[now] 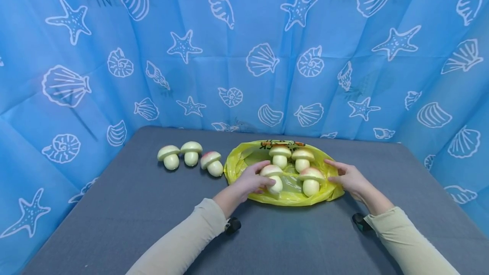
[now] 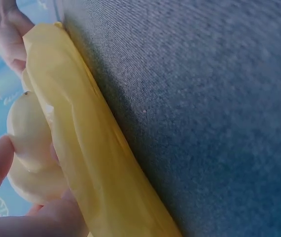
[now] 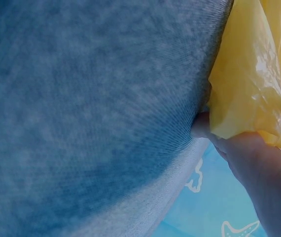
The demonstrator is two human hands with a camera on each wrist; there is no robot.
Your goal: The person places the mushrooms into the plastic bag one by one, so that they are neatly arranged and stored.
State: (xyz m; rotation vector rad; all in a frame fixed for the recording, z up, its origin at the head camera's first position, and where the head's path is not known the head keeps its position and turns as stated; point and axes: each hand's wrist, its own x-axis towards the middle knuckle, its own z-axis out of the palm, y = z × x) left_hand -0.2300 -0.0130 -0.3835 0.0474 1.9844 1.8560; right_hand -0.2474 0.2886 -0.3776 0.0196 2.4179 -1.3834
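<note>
My left hand (image 1: 252,180) grips a toy mushroom (image 1: 276,186) between thumb and fingers, at the left side of an open yellow plastic bag (image 1: 294,199). In the left wrist view the pale mushroom (image 2: 29,131) sits behind the bag's wall (image 2: 81,133). Several more cream mushrooms with reddish caps stand in the bag, one of them (image 1: 311,183) at the front right. My right hand (image 1: 353,180) holds the bag's right rim, thumb over the edge and other fingers outside. In the right wrist view, yellow plastic (image 3: 249,74) partly hides those fingers.
Three more mushrooms lie left of the bag on the grey table (image 1: 153,207): a left one (image 1: 170,161), a middle one (image 1: 191,157) and one (image 1: 214,166) close to the bag's edge. A blue curtain (image 1: 244,33) with shell prints hangs behind the table.
</note>
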